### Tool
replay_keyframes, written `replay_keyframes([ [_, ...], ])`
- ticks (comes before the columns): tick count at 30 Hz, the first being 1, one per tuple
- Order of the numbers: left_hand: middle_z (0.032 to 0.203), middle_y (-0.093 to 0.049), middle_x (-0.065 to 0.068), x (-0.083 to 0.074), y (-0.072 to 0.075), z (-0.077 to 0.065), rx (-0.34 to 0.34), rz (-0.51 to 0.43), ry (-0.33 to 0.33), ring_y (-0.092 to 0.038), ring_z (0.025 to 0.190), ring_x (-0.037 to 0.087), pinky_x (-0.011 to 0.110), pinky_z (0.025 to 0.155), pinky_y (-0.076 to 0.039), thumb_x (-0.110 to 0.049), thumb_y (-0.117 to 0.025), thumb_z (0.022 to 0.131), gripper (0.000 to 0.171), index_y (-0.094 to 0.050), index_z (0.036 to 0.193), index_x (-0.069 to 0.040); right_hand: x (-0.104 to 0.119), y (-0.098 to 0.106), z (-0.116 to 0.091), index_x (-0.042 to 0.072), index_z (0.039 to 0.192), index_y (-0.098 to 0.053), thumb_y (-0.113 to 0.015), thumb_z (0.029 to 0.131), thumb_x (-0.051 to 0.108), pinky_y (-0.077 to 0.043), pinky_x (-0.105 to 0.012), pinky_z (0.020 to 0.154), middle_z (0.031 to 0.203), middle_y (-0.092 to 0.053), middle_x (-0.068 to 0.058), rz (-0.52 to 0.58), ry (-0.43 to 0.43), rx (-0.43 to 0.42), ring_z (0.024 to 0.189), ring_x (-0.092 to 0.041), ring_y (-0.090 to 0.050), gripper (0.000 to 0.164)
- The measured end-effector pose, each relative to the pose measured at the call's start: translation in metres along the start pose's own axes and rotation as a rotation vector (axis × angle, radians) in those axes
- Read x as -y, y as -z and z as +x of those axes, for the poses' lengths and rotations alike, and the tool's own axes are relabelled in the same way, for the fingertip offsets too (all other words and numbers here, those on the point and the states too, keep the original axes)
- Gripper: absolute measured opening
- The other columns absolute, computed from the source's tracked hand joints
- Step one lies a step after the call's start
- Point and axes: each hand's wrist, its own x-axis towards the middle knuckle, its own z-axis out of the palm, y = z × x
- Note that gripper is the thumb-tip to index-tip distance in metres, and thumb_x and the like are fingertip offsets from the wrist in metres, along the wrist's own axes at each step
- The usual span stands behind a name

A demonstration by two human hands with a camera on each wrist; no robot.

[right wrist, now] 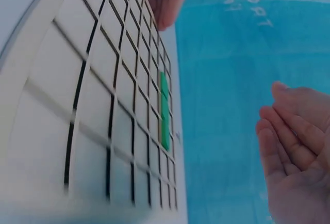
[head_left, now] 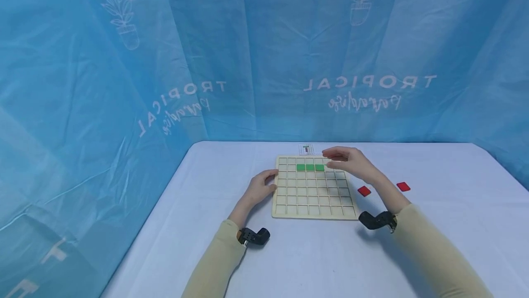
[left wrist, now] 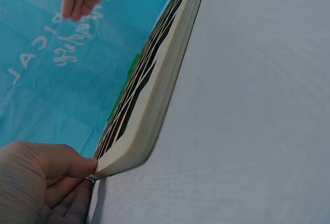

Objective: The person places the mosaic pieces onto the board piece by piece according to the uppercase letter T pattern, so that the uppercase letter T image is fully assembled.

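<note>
A pale wooden grid board lies on the table, and several of its squares stand bare. Three green square tiles form a row near its far side. My left hand rests at the board's left edge, thumb and fingertips touching it; the left wrist view has the thumb against the edge. Above the far right part of the board hovers my right hand, its fingers loosely bent and apart from the thumb. Nothing shows between them in the right wrist view, where the hand is off the board.
Two red square tiles, a nearer one and a farther one, lie right of the board. Behind the board is a small card with a printed grid pattern. A white cloth covers the table, and blue curtains hang around it.
</note>
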Motion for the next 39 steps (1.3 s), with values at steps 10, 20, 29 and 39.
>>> replay_keyframes([
  [10,0.139,-0.046,0.013,0.002,0.001,-0.002,0.0,0.009,0.006,-0.04,0.13,0.025,0.032,0.108,-0.035,-0.001,-0.058,0.088,0.049,-0.047,0.136,-0.002,-0.022,0.058,-0.067,0.004,0.134,-0.05,-0.067,0.088,0.033,-0.05,-0.015,0.084,0.132,-0.052,-0.016,-0.104,-0.085,-0.143,0.116,-0.028,-0.053,0.057],
  [20,0.139,-0.046,0.014,0.003,0.002,-0.003,-0.008,-0.006,0.016,-0.041,0.13,0.026,0.032,0.108,-0.035,0.0,-0.058,0.088,0.048,-0.048,0.135,-0.001,-0.058,0.095,-0.125,0.004,0.133,-0.049,-0.061,0.092,0.031,-0.045,-0.006,0.078,0.129,-0.053,-0.019,-0.187,-0.122,-0.295,0.097,0.011,-0.054,0.051],
  [29,0.139,-0.046,0.014,0.002,0.0,-0.002,-0.012,-0.026,0.009,-0.041,0.129,0.025,0.03,0.107,-0.035,0.001,-0.059,0.087,0.049,-0.048,0.135,-0.001,-0.085,0.098,-0.141,0.002,0.133,-0.049,-0.058,0.095,0.029,-0.043,-0.003,0.077,0.13,-0.051,-0.023,-0.216,-0.171,-0.324,0.104,0.0,-0.054,0.048],
  [39,0.139,-0.046,0.015,-0.002,-0.001,0.0,-0.007,-0.036,0.004,-0.041,0.129,0.027,0.031,0.107,-0.036,0.001,-0.058,0.087,0.049,-0.048,0.135,0.0,-0.103,0.096,-0.145,0.0,0.132,-0.05,-0.059,0.094,0.027,-0.041,-0.003,0.077,0.13,-0.051,-0.024,-0.295,-0.189,-0.283,0.111,-0.014,-0.053,0.047],
])
